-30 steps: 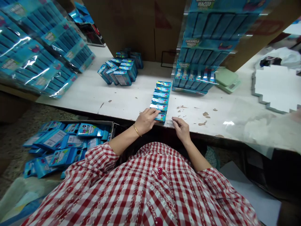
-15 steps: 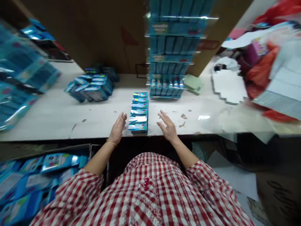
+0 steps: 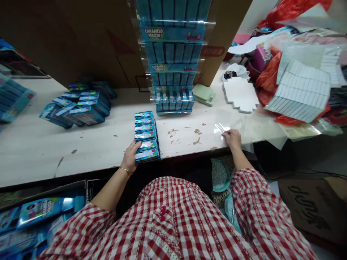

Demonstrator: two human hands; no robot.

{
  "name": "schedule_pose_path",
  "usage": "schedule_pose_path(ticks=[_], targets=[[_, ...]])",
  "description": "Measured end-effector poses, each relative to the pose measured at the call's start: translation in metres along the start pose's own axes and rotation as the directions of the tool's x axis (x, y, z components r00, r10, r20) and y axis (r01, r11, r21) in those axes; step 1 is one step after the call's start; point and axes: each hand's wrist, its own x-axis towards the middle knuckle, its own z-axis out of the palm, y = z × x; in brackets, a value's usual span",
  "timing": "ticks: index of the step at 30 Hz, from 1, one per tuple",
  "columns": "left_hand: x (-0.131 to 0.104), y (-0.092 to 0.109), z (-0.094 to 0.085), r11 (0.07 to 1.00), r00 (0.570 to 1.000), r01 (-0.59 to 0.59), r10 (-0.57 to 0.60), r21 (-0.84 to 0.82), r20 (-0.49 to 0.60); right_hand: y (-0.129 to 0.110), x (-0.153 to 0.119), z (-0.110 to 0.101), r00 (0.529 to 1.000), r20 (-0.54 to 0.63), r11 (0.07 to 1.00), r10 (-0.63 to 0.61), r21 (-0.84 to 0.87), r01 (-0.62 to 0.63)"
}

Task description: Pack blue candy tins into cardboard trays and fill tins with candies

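Note:
A row of small blue candy boxes (image 3: 146, 135) stands near the front edge of the white table. My left hand (image 3: 131, 156) grips the near left side of this row, its thumb over the edge and the other fingers partly hidden. Farther right, my right hand (image 3: 232, 138) pinches the edge of a clear plastic sheet or bag (image 3: 221, 124) lying flat on the table. Behind the row rises a tall stack of blue boxes in clear wrap (image 3: 173, 68), marked "Caramelo Macizo".
Loose blue boxes (image 3: 88, 108) lie at the left, near a large cardboard box (image 3: 81, 47). A pale green device (image 3: 204, 94), white cut-out cards (image 3: 240, 94) and a pile of folded white card (image 3: 300, 92) are at the right. A carton of blue packs (image 3: 40, 213) stands below left.
My left hand has closed in on the row of blue boxes. My right hand has moved right, away from the row, to the clear plastic. The head view has turned right.

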Motion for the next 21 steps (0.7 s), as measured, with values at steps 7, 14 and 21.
schedule_pose_path(ticks=[7, 14, 21], targets=[[-0.032, -0.002, 0.001, 0.859, 0.905, -0.312, 0.399, 0.407, -0.149, -0.033, 0.005, -0.035, 0.968, -0.153, 0.902, 0.197, 0.414, -0.118], [-0.049, 0.032, 0.059, 0.851, 0.872, -0.428, 0.301, 0.304, 0.386, -0.226, -0.111, -0.057, 0.803, -0.174, 0.555, -0.570, 0.640, 0.532], [-0.040, 0.037, 0.051, 0.976, 0.974, -0.220, 0.219, -0.002, 0.057, -0.274, -0.141, -0.029, 0.558, -0.047, 0.384, -0.828, 0.678, 0.626]])
